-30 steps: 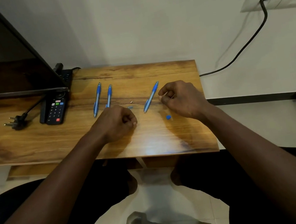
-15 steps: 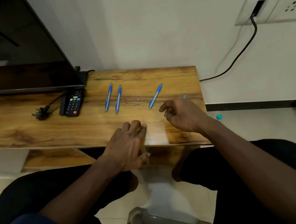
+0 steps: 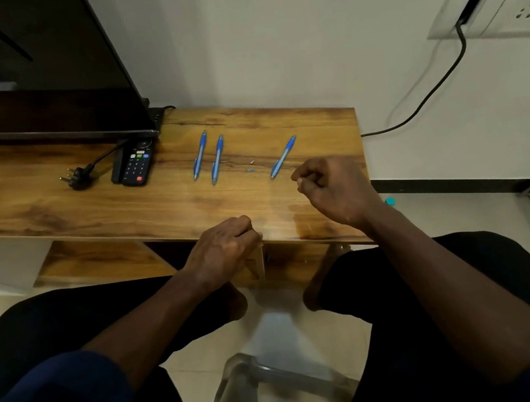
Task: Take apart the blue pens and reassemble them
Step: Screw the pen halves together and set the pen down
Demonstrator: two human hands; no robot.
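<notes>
Three blue pens lie on the wooden table (image 3: 85, 207): two side by side, the left pen (image 3: 200, 155) and the middle pen (image 3: 218, 159), and a right pen (image 3: 283, 156) set apart. Two tiny loose pen parts (image 3: 249, 169) sit between the middle and right pens. My left hand (image 3: 226, 248) rests at the table's front edge with its fingers curled; nothing shows in it. Hovering just right of the right pen, my right hand (image 3: 330, 187) is a loose fist with thumb against forefinger and no object visible. A small teal piece (image 3: 390, 201) lies on the floor beyond the table's right end.
A dark TV screen (image 3: 32, 80) stands at the back left. A black remote (image 3: 134, 165) and a loose plug (image 3: 78, 179) lie beside it. A black cable (image 3: 430, 93) runs from the wall socket (image 3: 482, 10). A stool (image 3: 271, 392) stands between my knees.
My left hand drew back from mid-table to the front edge and curled again. My right hand pulled back and closed into a fist. The blue piece seen on the table is gone; one lies on the floor.
</notes>
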